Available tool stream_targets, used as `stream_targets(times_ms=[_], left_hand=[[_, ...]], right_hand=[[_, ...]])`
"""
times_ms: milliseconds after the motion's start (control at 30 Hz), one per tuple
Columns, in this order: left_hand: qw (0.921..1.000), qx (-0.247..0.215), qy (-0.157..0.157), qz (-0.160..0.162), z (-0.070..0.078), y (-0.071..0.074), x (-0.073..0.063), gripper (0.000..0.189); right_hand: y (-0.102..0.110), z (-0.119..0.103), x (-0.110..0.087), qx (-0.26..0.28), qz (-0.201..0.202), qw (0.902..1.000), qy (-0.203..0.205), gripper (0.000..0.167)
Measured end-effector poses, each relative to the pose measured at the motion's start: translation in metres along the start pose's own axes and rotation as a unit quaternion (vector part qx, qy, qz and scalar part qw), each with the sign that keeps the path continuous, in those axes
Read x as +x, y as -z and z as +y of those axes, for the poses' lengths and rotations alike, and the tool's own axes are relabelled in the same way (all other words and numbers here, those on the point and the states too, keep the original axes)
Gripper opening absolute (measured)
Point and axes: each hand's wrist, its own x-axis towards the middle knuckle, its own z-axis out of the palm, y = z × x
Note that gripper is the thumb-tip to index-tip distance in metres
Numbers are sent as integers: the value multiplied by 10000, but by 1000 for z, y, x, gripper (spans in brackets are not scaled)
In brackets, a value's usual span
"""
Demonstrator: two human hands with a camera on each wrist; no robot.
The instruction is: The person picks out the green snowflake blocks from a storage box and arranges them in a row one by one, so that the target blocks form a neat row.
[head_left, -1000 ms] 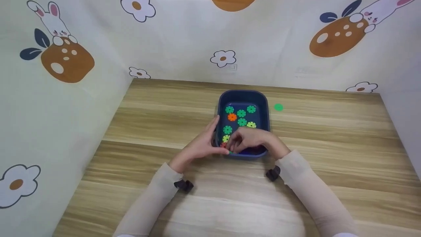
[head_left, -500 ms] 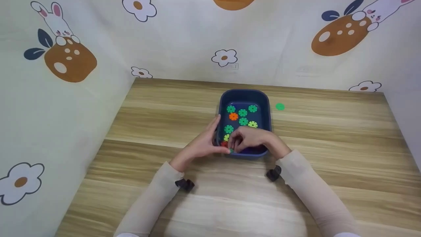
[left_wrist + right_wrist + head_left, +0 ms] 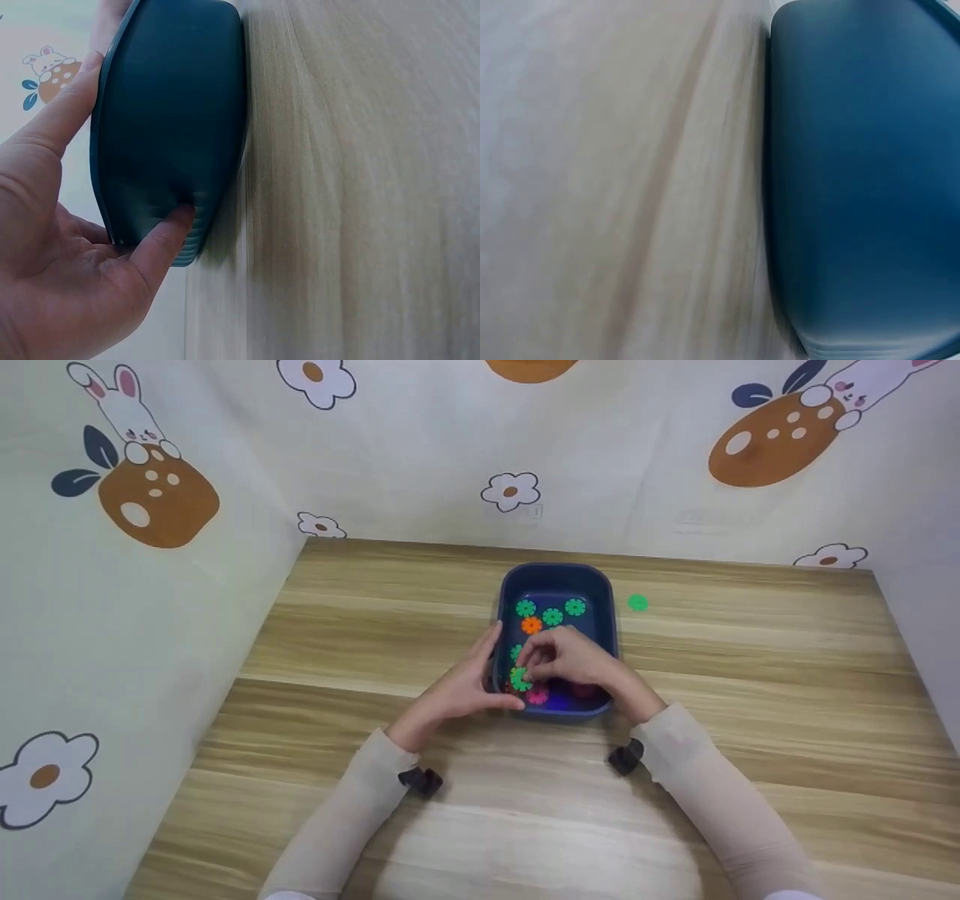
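My right hand pinches a green notched plastic disc between thumb and fingertips, just above the near left part of a dark blue plastic bin. My left hand holds the bin at its near left corner. In the left wrist view, one digit of the left hand lies along the rim and another presses the ridged outer wall. Inside the bin lie more notched discs: an orange disc, a pink disc and several green ones. My right hand hides part of the bin's floor. The right wrist view shows only the bin's outer wall.
A flat green disc lies on the wooden table right of the bin's far end. A printed cloth wall rises behind the table and continues along the left and right sides.
My right hand has risen from the near left corner of the bin and now lifts the green disc into view. The pink disc beneath shows now. My left hand stays in place.
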Motion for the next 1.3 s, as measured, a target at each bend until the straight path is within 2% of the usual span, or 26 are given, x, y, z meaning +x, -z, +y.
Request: stream_targets(times_ms=[167, 333, 500, 733, 967, 1300], left_hand=[[10000, 4, -56, -20, 1, -1, -1, 121], [10000, -30, 27, -27, 2, -1, 0, 122], [9999, 100, 82, -13, 3, 0, -2, 123], [9998, 113, 135, -10, 3, 1, -2, 121], [9996, 18, 266, 27, 2, 1, 0, 122], [9997, 89, 235, 34, 2, 0, -1, 124]], right_hand=[[2, -2, -2, 70, 495, 9988, 7, 14], [5, -6, -5, 111, 846, 9963, -90, 13], [11, -15, -8, -52, 1176, 9930, -127, 13], [21, -29, -14, -54, 1416, 9898, -164, 13], [34, -21, -16, 79, 1699, 9853, -134, 13], [51, -21, -25, 490, 1981, 9787, -210, 16]])
